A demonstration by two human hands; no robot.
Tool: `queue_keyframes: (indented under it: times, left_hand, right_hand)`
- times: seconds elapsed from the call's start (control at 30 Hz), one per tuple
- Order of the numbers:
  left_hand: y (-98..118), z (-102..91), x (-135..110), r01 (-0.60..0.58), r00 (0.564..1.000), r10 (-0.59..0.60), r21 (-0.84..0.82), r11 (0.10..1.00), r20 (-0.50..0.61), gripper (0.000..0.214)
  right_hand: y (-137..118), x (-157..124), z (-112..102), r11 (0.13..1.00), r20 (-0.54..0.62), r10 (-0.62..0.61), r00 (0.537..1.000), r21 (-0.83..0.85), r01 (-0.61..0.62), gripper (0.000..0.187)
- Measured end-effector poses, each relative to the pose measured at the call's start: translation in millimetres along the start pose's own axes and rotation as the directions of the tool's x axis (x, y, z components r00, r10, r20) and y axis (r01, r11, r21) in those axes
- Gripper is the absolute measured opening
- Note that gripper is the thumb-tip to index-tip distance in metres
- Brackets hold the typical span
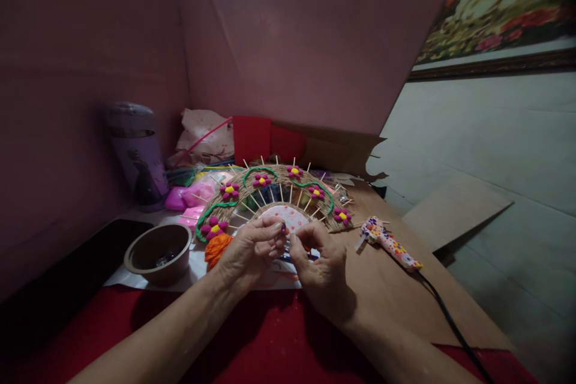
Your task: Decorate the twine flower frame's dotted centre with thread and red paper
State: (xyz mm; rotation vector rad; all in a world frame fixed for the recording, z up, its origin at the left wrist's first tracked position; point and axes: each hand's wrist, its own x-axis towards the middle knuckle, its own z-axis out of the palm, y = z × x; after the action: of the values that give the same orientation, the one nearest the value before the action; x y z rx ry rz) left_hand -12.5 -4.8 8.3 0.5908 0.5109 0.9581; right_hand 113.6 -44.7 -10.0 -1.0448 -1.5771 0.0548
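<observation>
My left hand [258,243] and my right hand [319,258] meet at the middle, thumbs and fingertips pinched close together. A small dark reddish bit shows at my left fingertips, too small to name. Whatever my right fingers pinch is hidden. Just beyond stands a fan-shaped craft piece [281,175] of twine woven over thin sticks, with magenta and yellow flowers and green wavy vines. At its base is a white half-round with pinkish dots [284,213]. An orange ball of yarn [218,250] lies beside my left wrist.
A brown bowl [158,252] and a purple tumbler [138,159] stand at left, near bags of pink clay [191,195]. To the right, a flower-patterned glue gun [391,245] lies on brown cardboard [382,288], its black cord trailing forward. Pink panels [288,42] rise behind.
</observation>
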Motion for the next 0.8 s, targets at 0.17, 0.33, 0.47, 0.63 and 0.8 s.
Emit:
queue_keyframes:
  times: [0.17, 0.33, 0.47, 0.63, 0.8]
  left_hand:
    - [0.1, 0.6, 0.0, -0.009, 1.000, 0.009, 0.007, 1.000, 0.002, 0.011]
    - [0.1, 0.4, 0.1, -0.023, 1.000, 0.023, -0.005, 1.000, 0.018, 0.012]
    - [0.0, 0.8, -0.3, -0.026, 1.000, 0.026, -0.004, 1.000, 0.011, 0.013]
    - [0.5, 2.4, -0.3, -0.033, 0.999, 0.033, -0.005, 0.999, 0.013, 0.014]
    - [0.9, 2.9, -0.1, -0.035, 0.999, 0.035, -0.007, 0.999, 0.008, 0.014]
  right_hand:
    - [0.9, -1.2, 0.3, 1.000, 0.003, 0.005, 1.000, 0.003, -0.005, 0.014]
    - [1.7, -0.3, 0.3, 1.000, 0.002, 0.003, 1.000, -0.009, -0.003, 0.014]
    - [0.8, 1.1, 0.4, 1.000, -0.004, 0.000, 1.000, -0.016, 0.000, 0.014]
    - [-0.9, 1.5, -0.1, 1.000, -0.003, -0.008, 1.000, -0.010, 0.007, 0.014]
    - [-0.3, 1.3, -0.3, 1.000, -0.005, -0.013, 1.000, -0.018, 0.013, 0.014]
